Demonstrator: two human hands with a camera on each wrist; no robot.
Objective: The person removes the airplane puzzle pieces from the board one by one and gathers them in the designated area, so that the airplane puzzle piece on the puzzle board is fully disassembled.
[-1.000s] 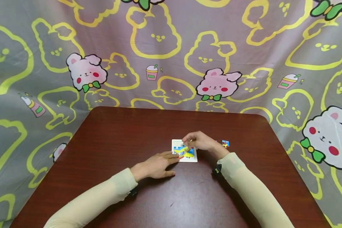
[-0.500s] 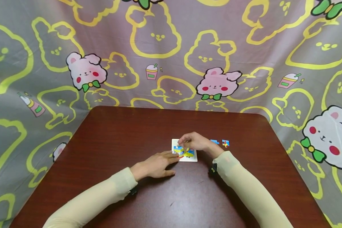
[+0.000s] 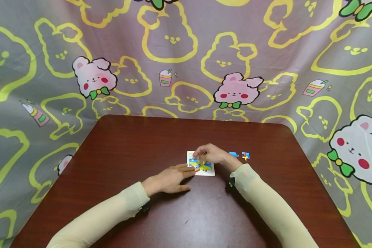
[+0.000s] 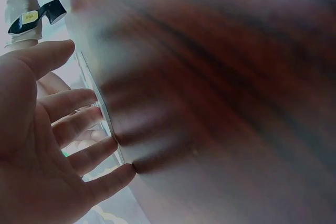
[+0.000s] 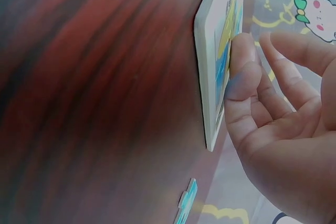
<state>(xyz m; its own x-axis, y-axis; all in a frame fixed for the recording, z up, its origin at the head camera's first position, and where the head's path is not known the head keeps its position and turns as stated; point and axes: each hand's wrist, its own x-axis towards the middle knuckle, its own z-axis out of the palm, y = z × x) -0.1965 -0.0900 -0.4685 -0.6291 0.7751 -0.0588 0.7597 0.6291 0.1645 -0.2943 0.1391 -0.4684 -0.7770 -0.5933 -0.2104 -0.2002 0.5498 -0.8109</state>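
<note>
Looking light, stiff, puzzle was best edge-gripped; left hand was extended, empty, at 8 o'clock; right hand's hold unclear.

The reddish-brown table carries a white-rimmed puzzle board, a blue piece and a multicoloured piece.

The table looks to be of wood, or of a wood-like laminate (I cannot tell which one), smooth, with its strongest gloss at the near side. The puzzle board seems to be thick card or thin wood, its border smooth and rather matt. To its right, the loose pieces have a smooth, printed face. The far curtain is cloth, softly folded, with a faint sheen. The sleeves are of matt, fine fabric.
</note>
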